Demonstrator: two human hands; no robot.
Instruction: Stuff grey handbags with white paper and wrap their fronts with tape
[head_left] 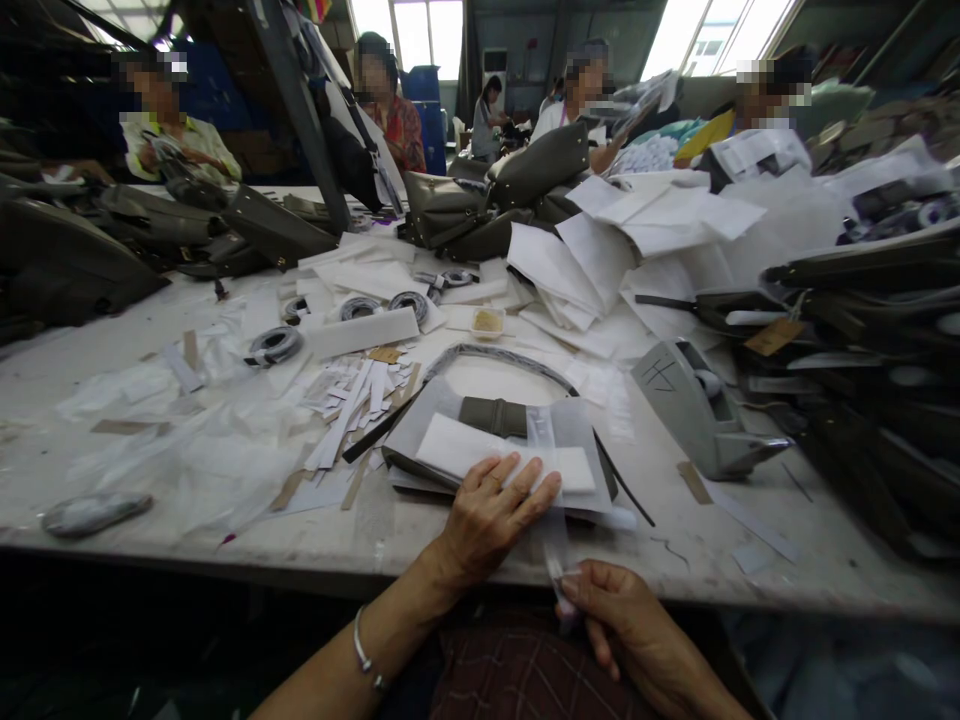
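A dark olive handbag (491, 415) lies at the table's front edge, with white wrapping sheets around it and its wrapped handle (502, 352) arching behind. My left hand (491, 515) rests flat over the folded white foam sheet (466, 440) on the bag, fingers stretched out. A translucent strip (541, 428) runs across the foam and down over the table edge. My right hand (619, 605) pinches the strip's lower end between thumb and fingers, below the edge. The bag's front is partly hidden by the sheets and my left hand.
A grey tape dispenser (686, 405) stands to the right, before a stack of dark bags (885, 370). Paper strips (349, 410), wrapped coils (274, 345) and a small tray (487, 322) lie left and behind. White sheets (585, 260) pile up beyond. Several people work across the table.
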